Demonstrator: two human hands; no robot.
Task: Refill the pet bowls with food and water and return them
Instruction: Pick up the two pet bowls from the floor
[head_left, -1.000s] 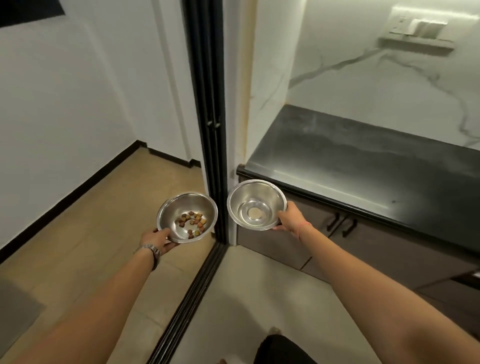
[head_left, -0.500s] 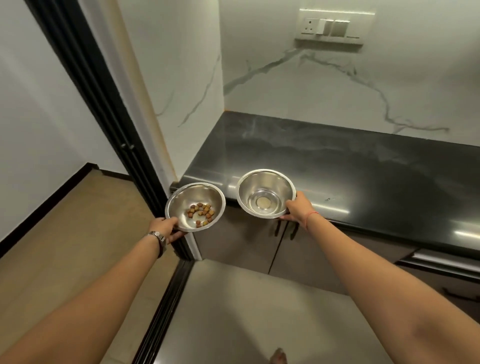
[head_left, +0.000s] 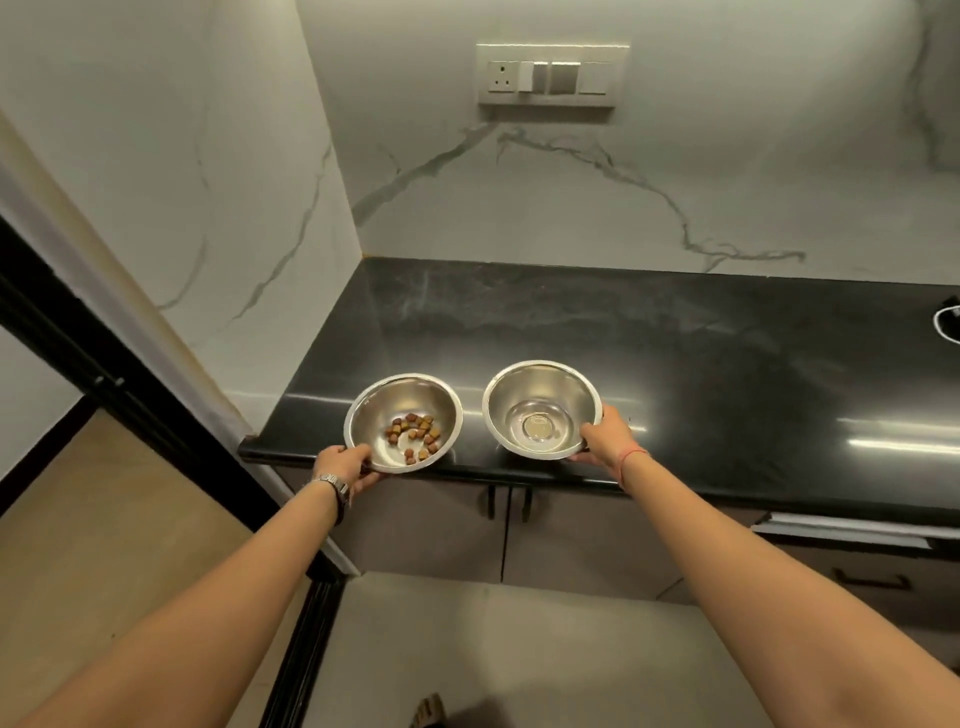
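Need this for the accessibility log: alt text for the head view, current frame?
Seen from above, a person holds two steel bowls over the front edge of a black countertop: the left hand grips the bowl with kibble, the right hand grips the bowl without kibble. A marble-look wall with a switch panel rises behind.

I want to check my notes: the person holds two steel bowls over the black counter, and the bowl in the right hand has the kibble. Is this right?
Not quite. In the head view, the kibble lies in the bowl held by the left hand; the right hand holds the other bowl, without kibble.
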